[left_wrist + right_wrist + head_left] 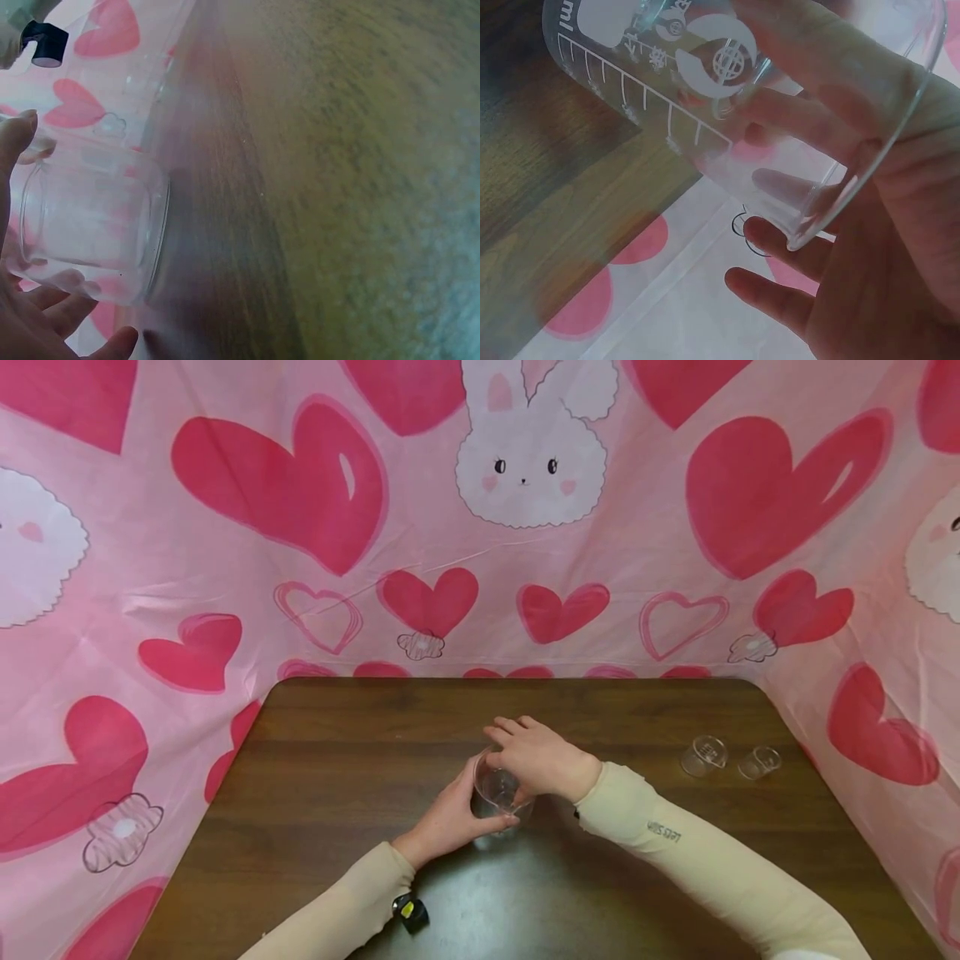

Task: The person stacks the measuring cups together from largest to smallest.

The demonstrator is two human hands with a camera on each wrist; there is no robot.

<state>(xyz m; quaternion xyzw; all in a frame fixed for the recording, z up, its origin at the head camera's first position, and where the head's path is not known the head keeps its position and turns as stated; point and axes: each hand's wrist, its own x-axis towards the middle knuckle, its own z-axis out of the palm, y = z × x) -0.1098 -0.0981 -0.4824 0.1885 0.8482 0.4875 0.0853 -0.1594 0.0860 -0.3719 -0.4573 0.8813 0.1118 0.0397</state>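
Note:
Near the middle of the table a clear glass beaker stands in my left hand, its thumb and fingers gripping the sides. The left wrist view shows this beaker with a second glass outline inside it, apparently a smaller beaker. From above, my right hand reaches into the mouth; its thumb and forefinger seem to pinch the inner glass. Seen in the right wrist view, white scale marks and print cover the outer beaker. Two fingers of the right hand stay extended outside the rim.
Two smaller glass beakers, one larger and one smaller, stand at the right of the brown wooden table. A pink cloth with hearts and rabbits hangs around the back and sides.

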